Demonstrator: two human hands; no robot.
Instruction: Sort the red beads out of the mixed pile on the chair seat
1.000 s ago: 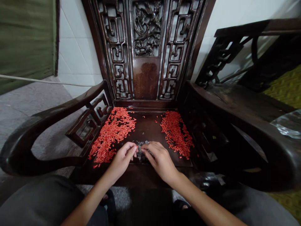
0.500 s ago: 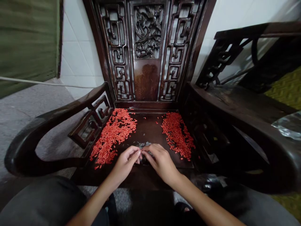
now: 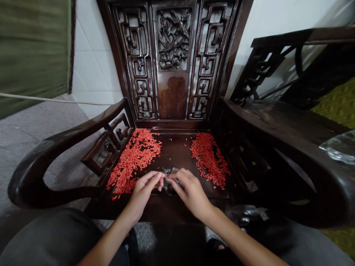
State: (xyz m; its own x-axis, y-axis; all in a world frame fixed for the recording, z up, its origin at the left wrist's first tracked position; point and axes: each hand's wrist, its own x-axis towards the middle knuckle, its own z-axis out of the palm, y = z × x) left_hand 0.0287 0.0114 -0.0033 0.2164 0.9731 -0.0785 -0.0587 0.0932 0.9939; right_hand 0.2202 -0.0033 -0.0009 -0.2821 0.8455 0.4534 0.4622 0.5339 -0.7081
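Firmly pinched red piece (image 3: 162,175) in left hand (image 3: 147,184), right hand (image 3: 189,187) pinched closed too, contents unclear

The single view looks forward and steeply down from the wearer's head, close above the dark carved wooden chair (image 3: 174,147), facing its backrest.

Red-orange pieces (image 3: 130,159) speckle the dark brown wooden seat (image 3: 177,149)

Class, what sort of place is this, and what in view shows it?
Probably a room in a home, used for handwork: a carved chair, a tiled wall and red pieces on the seat.
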